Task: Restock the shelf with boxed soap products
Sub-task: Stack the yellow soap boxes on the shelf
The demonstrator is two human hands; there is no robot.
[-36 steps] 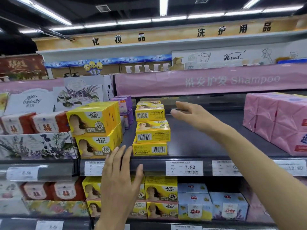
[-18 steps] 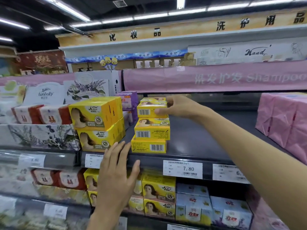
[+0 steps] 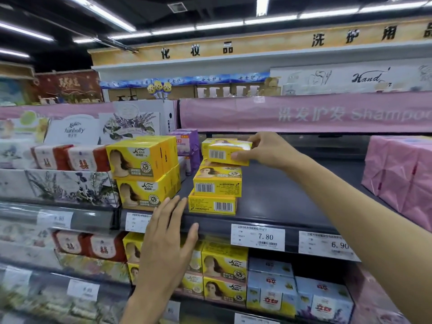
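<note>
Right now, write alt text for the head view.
The right hand grips the top yellow soap box of a stack on a dark store shelf; the left hand is spread open before its front edge. Pink packs sit at right.

The price tag (image 3: 257, 237) at lower centre reads 7.80, and the second tag (image 3: 327, 245) to its right 6.90. The pink banner (image 3: 304, 113) says "Shampoo". A white box (image 3: 74, 130) at upper left says "hanbolly". The yellow boxes (image 3: 135, 160) perhaps read "Neco".
</note>
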